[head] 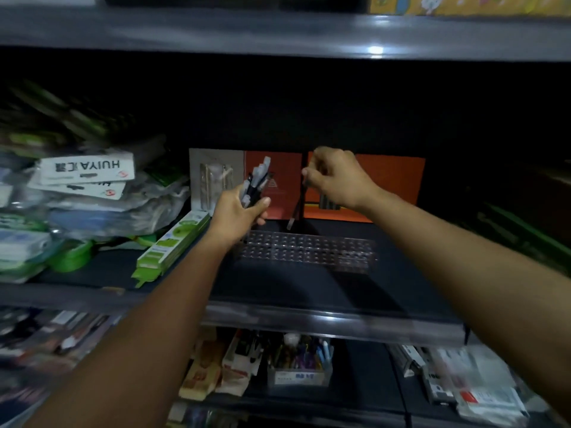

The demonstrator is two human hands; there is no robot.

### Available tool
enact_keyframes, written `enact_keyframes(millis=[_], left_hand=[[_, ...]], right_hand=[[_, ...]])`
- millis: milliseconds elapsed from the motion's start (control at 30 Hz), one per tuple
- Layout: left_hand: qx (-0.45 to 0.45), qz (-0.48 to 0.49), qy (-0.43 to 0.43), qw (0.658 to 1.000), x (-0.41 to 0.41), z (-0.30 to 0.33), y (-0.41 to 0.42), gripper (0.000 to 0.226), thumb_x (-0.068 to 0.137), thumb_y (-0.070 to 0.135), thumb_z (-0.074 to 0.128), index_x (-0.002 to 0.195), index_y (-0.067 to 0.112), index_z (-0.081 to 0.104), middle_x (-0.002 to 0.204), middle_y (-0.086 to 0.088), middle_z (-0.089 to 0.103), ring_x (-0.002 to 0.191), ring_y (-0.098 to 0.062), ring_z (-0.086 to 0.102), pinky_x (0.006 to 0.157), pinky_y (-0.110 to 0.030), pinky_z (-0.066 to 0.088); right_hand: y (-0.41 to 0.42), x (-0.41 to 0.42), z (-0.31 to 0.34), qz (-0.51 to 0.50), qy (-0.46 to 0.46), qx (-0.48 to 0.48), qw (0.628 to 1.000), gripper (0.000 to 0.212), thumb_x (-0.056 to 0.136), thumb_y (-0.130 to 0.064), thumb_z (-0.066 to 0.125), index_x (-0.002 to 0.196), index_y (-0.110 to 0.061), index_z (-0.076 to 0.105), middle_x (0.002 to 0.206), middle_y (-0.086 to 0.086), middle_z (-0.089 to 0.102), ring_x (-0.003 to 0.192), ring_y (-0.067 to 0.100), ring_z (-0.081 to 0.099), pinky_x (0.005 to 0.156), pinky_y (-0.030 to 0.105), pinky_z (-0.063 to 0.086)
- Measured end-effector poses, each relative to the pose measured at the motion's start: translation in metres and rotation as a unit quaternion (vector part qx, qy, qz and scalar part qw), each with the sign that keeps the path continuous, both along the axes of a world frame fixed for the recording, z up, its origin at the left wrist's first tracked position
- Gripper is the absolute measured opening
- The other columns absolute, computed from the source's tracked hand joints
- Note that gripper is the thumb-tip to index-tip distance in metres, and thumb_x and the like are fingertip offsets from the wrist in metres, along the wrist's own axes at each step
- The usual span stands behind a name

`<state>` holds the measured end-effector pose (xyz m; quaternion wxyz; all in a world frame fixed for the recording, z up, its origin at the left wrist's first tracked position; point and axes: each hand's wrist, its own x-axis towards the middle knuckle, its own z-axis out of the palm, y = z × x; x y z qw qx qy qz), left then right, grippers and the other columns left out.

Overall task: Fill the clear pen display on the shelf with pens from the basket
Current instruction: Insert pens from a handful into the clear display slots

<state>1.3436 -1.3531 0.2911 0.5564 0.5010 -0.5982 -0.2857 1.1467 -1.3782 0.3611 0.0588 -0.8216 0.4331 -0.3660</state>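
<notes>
While the right hand [336, 177] pinches a single slim dark pen with a clear cap [297, 205], point down, the pen hangs just above the back row of the clear perforated plastic pen display [309, 250], probably lined up for a hole. Left hand [239, 213]: fingers curled round a bundle of black pens with clear caps [256, 180], held upright beside the display's left end, seemingly as ready stock. Display: lies flat on the dark shelf [278, 285], below and between both hands, holes apparently unfilled. Orange cardboard boxes [389, 186] stand behind. Basket: not visible.
</notes>
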Motion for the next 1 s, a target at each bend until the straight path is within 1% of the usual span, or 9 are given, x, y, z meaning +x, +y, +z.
enact_keyframes(millis=[133, 233, 333, 467, 567, 700, 833, 900, 1000], left_hand=[[-0.002, 0.025, 0.000, 1.000, 0.032, -0.008, -0.010, 0.008, 0.089, 0.008, 0.063, 0.086, 0.013, 0.057, 0.067, -0.007, 0.062, 0.051, -0.009, 0.059, 0.058, -0.026, 0.055], [0.000, 0.042, -0.001, 0.999, 0.048, -0.012, -0.015, 0.017, 0.089, 0.005, 0.062, 0.078, 0.016, 0.055, 0.066, -0.009, 0.060, 0.053, -0.013, 0.057, 0.056, -0.027, 0.053], [0.001, 0.052, 0.004, 0.999, 0.058, -0.017, -0.020, 0.018, 0.089, 0.007, 0.062, 0.080, 0.020, 0.054, 0.066, -0.009, 0.060, 0.049, -0.009, 0.057, 0.054, -0.023, 0.054], [-0.010, 0.047, 0.000, 0.999, 0.064, -0.025, -0.028, 0.019, 0.088, 0.008, 0.064, 0.079, 0.022, 0.055, 0.065, -0.007, 0.061, 0.054, -0.017, 0.059, 0.057, -0.029, 0.055], [-0.008, 0.042, 0.004, 0.999, 0.063, -0.028, -0.030, 0.017, 0.088, 0.007, 0.063, 0.078, 0.018, 0.056, 0.064, -0.007, 0.061, 0.047, -0.007, 0.058, 0.051, -0.021, 0.053], [-0.005, 0.040, 0.024, 0.999, 0.061, -0.030, -0.028, 0.018, 0.088, 0.003, 0.062, 0.075, 0.014, 0.056, 0.062, -0.009, 0.059, 0.044, -0.002, 0.055, 0.048, -0.016, 0.050], [0.002, 0.044, 0.031, 0.999, 0.065, -0.034, -0.029, 0.017, 0.088, 0.006, 0.063, 0.075, 0.014, 0.056, 0.063, -0.010, 0.059, 0.045, -0.004, 0.056, 0.049, -0.018, 0.051], [0.006, 0.048, 0.040, 0.998, 0.068, -0.037, -0.030, 0.016, 0.087, 0.006, 0.064, 0.076, 0.015, 0.057, 0.063, -0.009, 0.059, 0.047, -0.005, 0.057, 0.050, -0.021, 0.052], [0.013, 0.049, 0.051, 0.997, 0.069, -0.039, -0.030, 0.015, 0.087, 0.006, 0.064, 0.077, 0.014, 0.057, 0.064, -0.009, 0.059, 0.048, -0.007, 0.057, 0.052, -0.023, 0.052]], right_hand=[[-0.024, 0.044, -0.014, 0.021, 0.015, -0.006, 1.000, 0.019, 0.092, -0.021, 0.060, 0.077, -0.011, 0.057, 0.072, 0.008, 0.065, 0.064, 0.020, 0.054, 0.058, 0.029, 0.037], [-0.039, 0.067, -0.022, 0.031, 0.011, -0.004, 0.999, 0.020, 0.092, -0.021, 0.059, 0.078, -0.007, 0.059, 0.073, 0.010, 0.066, 0.068, 0.024, 0.059, 0.060, 0.033, 0.041], [-0.049, 0.082, -0.029, 0.042, 0.020, 0.006, 0.999, 0.021, 0.092, -0.021, 0.059, 0.078, -0.006, 0.059, 0.075, 0.010, 0.067, 0.069, 0.025, 0.060, 0.062, 0.035, 0.044], [-0.056, 0.094, -0.036, 0.057, 0.022, 0.020, 0.998, 0.019, 0.092, -0.021, 0.059, 0.079, -0.007, 0.059, 0.076, 0.008, 0.067, 0.069, 0.022, 0.060, 0.061, 0.033, 0.045], [-0.059, 0.097, -0.039, 0.060, 0.041, 0.026, 0.997, 0.019, 0.092, -0.021, 0.060, 0.080, -0.006, 0.060, 0.076, 0.008, 0.066, 0.067, 0.018, 0.056, 0.059, 0.029, 0.041], [-0.062, 0.102, -0.043, 0.068, 0.066, 0.040, 0.995, 0.016, 0.091, -0.019, 0.060, 0.082, -0.006, 0.060, 0.077, 0.007, 0.066, 0.070, 0.019, 0.058, 0.062, 0.029, 0.044], [-0.065, 0.109, -0.051, 0.066, 0.101, 0.056, 0.991, 0.015, 0.092, -0.020, 0.060, 0.081, -0.010, 0.058, 0.068, -0.002, 0.055, 0.066, 0.016, 0.052, 0.065, 0.028, 0.037], [-0.069, 0.113, -0.054, 0.063, 0.104, 0.057, 0.991, 0.017, 0.092, -0.022, 0.060, 0.080, -0.011, 0.056, 0.070, 0.000, 0.056, 0.070, 0.021, 0.054, 0.071, 0.030, 0.036], [-0.072, 0.116, -0.055, 0.052, 0.122, 0.055, 0.990, 0.021, 0.092, -0.026, 0.061, 0.078, -0.012, 0.055, 0.072, 0.003, 0.056, 0.073, 0.025, 0.057, 0.070, 0.032, 0.039]])
